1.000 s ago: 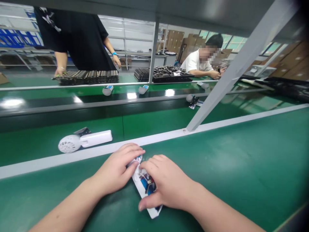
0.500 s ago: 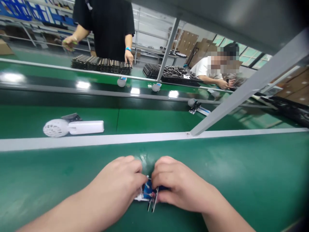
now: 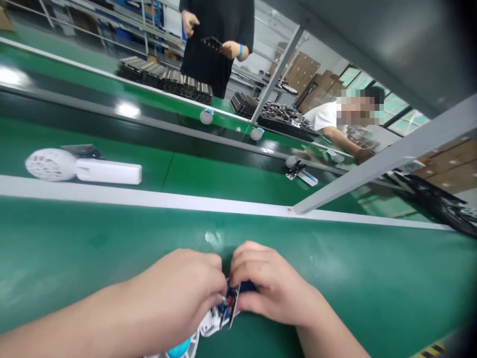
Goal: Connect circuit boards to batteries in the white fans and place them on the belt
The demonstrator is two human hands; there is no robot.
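Observation:
My left hand [image 3: 194, 286] is closed over the white housing of a handheld fan [image 3: 210, 323], its fingertips at the parts inside. Below my left wrist shows part of the fan's round head, with a turquoise centre [image 3: 180, 347]. My right hand [image 3: 266, 286] pinches a thin circuit board [image 3: 234, 306], which stands on edge beside the housing. Something blue sits behind the board, partly covered by my right fingers. Small red and blue parts show between the two hands; the fingertips hide the rest.
Beyond the white rail [image 3: 186, 203] lies another white handheld fan [image 3: 108, 171] with a dark board behind it. A slanted grey post [image 3: 354, 171] rises at right. Farther off are stacked circuit boards [image 3: 164, 79], a person in black [image 3: 216, 49] holding a board, and a person in white [image 3: 324, 117].
The view has tilted and shifted. The fan's turquoise-centred head has come into sight under my left wrist, and the board stands closer to my left fingers. The person in black now holds a board.

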